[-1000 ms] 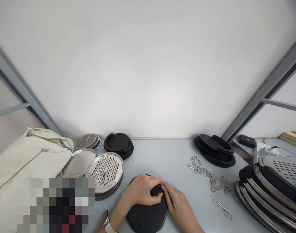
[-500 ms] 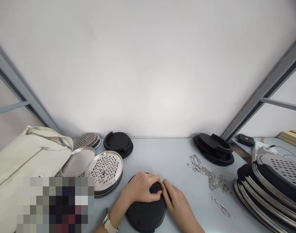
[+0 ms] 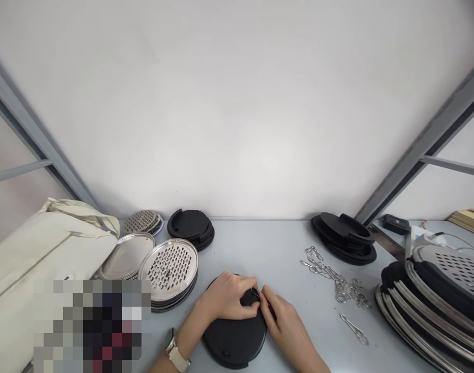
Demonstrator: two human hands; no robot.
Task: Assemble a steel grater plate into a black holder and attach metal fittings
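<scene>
A round black plate [image 3: 237,342] lies flat on the table at the bottom centre. My left hand [image 3: 231,296] rests over its upper part, thumb and fingers curled around a small wire piece [image 3: 255,293] near the plate's top edge. From the right, my right hand [image 3: 281,313] pinches at the same wire piece, its fingertips close to those of my left hand. The fingers partly hide the wire, so its full shape cannot be seen. Several loose metal wire clips [image 3: 340,282] are scattered right of my hands, with a single clip [image 3: 354,329] nearer the front.
Round metal grater discs [image 3: 169,272] are stacked on the left, beside a pale bag [image 3: 46,248]. Black round parts [image 3: 190,226] stand at the back left, others [image 3: 343,235] at the back right. A large stack of discs [image 3: 434,316] fills the right front.
Both hands stay at the plate's top edge, with only slight finger movement. The whole view has shifted a little.
</scene>
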